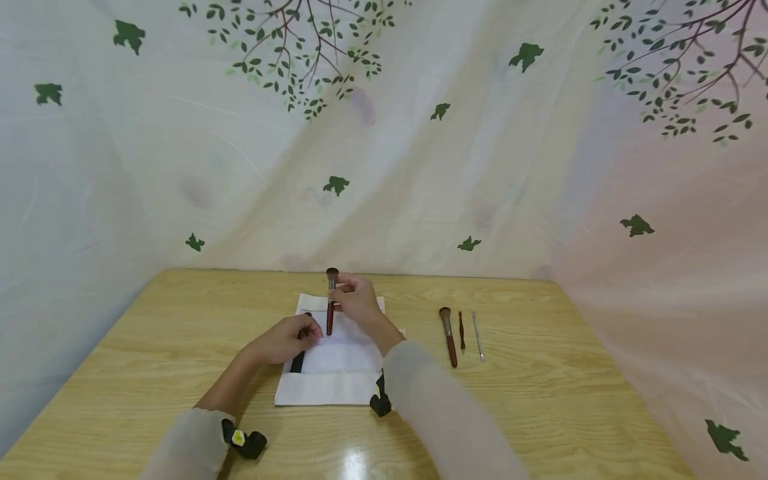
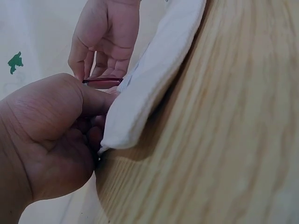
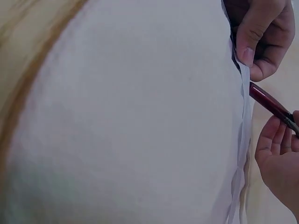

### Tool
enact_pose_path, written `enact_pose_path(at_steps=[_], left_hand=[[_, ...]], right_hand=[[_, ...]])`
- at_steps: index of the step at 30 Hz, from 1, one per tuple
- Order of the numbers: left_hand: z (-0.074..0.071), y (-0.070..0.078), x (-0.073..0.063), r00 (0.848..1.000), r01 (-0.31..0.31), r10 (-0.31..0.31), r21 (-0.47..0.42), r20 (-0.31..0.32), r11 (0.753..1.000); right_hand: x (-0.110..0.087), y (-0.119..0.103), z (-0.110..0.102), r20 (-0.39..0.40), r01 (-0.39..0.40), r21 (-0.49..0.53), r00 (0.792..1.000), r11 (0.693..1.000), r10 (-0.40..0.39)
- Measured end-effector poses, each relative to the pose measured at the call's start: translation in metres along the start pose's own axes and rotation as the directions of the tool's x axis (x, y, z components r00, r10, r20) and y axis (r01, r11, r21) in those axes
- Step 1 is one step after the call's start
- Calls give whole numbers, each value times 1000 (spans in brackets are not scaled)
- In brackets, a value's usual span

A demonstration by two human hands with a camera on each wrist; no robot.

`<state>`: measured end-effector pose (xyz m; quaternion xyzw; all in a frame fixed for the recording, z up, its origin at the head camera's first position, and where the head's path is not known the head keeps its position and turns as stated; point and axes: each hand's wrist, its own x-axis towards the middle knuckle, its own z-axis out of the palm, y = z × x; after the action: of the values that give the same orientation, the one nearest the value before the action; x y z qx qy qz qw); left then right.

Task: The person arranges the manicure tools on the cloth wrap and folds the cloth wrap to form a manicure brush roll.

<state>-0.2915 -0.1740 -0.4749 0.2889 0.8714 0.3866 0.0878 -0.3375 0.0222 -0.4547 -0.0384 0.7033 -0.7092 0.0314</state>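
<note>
A makeup brush [image 1: 331, 307] with a dark red handle and dark bristles stands nearly upright, bristles up, in my right hand [image 1: 358, 303]. The fingers pinch it near its metal collar. Below it lies a white cloth brush case [image 1: 342, 360] with a folded band along its front edge. My left hand [image 1: 291, 339] pinches an edge of the cloth, thumb on top in the right wrist view. Close to that edge, the handle end of the brush [image 3: 268, 100] shows. A dark strip [image 1: 297, 362] runs along the case's left side, partly hidden by the left hand.
To the right on the wooden table [image 1: 540, 400] lie a second makeup brush [image 1: 448, 337], a thin brown tool [image 1: 462, 331] and a slim metal tool [image 1: 477, 337], side by side. A pale curtain [image 1: 396, 220] with printed leaves hangs behind the table.
</note>
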Motion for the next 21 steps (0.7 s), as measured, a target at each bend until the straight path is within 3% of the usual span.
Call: enact_pose_path(at_steps=[5,21], left_hand=[[-1,0,0,1000,-9,9,-15,0,1000],[-2,-1,-1,999,-34,34,-13,-1,999]], right_hand=[[0,2,6,7,-35,13,999,999,35],[-4,5,7,80,-68,-184,993,981,84]])
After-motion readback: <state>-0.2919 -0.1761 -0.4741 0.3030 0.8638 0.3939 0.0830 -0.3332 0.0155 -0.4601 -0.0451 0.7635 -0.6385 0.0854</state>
